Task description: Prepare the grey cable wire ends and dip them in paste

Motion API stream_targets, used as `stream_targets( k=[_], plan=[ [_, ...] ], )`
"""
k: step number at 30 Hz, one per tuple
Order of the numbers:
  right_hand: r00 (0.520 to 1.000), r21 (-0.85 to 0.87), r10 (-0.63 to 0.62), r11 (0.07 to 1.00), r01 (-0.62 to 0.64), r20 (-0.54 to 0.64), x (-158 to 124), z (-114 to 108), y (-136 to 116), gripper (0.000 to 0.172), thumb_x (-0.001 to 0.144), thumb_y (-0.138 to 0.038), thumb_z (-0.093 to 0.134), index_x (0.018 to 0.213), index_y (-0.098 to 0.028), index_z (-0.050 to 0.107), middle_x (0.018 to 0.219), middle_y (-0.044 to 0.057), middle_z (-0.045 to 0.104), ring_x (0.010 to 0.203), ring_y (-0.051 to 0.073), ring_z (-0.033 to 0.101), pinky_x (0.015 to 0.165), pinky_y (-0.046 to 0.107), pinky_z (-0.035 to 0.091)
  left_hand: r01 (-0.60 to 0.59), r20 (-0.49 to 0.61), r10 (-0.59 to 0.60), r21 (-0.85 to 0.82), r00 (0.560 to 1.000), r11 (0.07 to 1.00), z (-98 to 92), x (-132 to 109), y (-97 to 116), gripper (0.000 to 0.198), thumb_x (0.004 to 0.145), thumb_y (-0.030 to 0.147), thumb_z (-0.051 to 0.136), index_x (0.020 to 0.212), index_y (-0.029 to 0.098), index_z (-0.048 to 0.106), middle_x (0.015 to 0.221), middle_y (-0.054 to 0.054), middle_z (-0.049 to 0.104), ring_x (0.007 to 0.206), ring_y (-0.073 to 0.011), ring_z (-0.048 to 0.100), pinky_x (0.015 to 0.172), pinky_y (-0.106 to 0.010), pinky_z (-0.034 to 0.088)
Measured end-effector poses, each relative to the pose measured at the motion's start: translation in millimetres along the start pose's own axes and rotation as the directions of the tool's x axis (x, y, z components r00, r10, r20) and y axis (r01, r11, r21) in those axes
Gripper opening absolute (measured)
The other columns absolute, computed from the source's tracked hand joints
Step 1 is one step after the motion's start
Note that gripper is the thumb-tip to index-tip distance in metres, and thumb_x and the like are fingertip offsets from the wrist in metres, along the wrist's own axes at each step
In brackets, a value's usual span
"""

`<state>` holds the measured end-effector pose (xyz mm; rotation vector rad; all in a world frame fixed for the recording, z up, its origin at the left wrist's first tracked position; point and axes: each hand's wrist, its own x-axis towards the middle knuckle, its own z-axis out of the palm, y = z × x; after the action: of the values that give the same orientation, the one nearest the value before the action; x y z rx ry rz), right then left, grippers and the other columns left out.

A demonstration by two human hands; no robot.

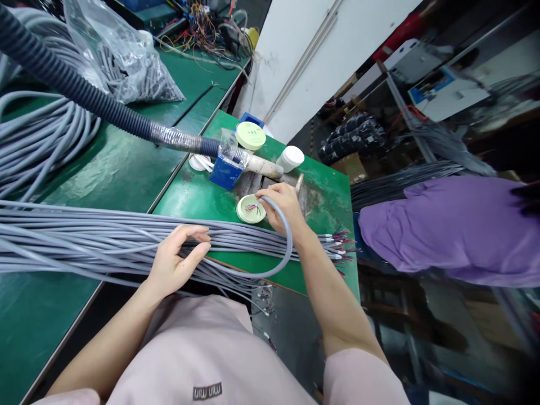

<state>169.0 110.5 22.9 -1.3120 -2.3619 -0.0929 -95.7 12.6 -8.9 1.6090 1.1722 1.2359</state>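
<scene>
A thick bundle of grey cables [84, 236] lies across the green bench, its stripped coloured wire ends [340, 247] sticking out at the right. My left hand [177, 261] rests on the bundle with thumb and fingers pinched around a few cables. My right hand [282, 208] holds the end of one grey cable [284, 256] that loops back below it, right beside a small pale green dish [251, 209] with wire scraps in it. A black corrugated hose [84, 95] ends in a nozzle just beyond that hand.
A blue box [226, 171], a pale green lid [250, 135] and a white pot [290, 158] stand behind the dish. Coiled grey cable [37, 140] and a plastic bag of parts [126, 62] lie at the left. A person in a purple top [451, 228] is at the right.
</scene>
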Motion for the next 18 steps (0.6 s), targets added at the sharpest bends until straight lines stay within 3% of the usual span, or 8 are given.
stream_targets(
  k=[5,11,15,18],
  plan=[
    [0.999,-0.023,-0.041,0.999,0.04,-0.028,0.7,-3.6,-0.7,0.021,0.09,-0.026,0.047,0.094,-0.023,0.067,0.085,0.007,0.06,0.088,0.021,0.054,0.085,0.04,0.038,-0.072,0.03,0.069,0.126,0.997,0.989,-0.6,3.7,-1.6,0.023,0.082,0.024,0.059,0.105,0.019,0.061,0.089,-0.005,0.069,0.086,-0.0191,0.062,0.082,-0.032,0.047],
    [0.977,-0.103,-0.016,0.995,-0.006,-0.211,-3.4,-38.4,2.3,0.019,0.089,-0.026,0.048,0.093,-0.023,0.066,0.084,0.005,0.062,0.084,0.021,0.056,0.083,0.041,0.04,-0.181,0.059,0.172,0.228,0.983,0.957,4.7,14.8,-2.1,0.02,0.083,0.024,0.059,0.101,0.019,0.063,0.088,-0.006,0.071,0.085,-0.0201,0.061,0.08,-0.034,0.046],
    [0.959,-0.187,0.054,0.976,-0.11,-0.279,-13.5,-51.3,24.0,0.023,0.091,-0.03,0.047,0.09,-0.021,0.067,0.082,0.006,0.062,0.084,0.021,0.057,0.083,0.04,0.039,-0.198,0.109,0.176,0.256,0.978,0.946,9.7,20.2,-6.1,0.02,0.084,0.025,0.057,0.103,0.019,0.062,0.09,-0.006,0.071,0.086,-0.02,0.061,0.08,-0.034,0.045],
    [0.959,-0.217,0.102,0.963,-0.162,-0.264,-19.7,-49.0,47.0,0.026,0.091,-0.032,0.045,0.091,-0.02,0.067,0.083,0.007,0.062,0.085,0.021,0.057,0.084,0.039,0.038,-0.199,0.133,0.165,0.295,0.977,0.935,12.0,21.4,-8.9,0.019,0.086,0.027,0.055,0.102,0.018,0.062,0.091,-0.006,0.07,0.086,-0.0198,0.061,0.081,-0.035,0.044]
  ],
)
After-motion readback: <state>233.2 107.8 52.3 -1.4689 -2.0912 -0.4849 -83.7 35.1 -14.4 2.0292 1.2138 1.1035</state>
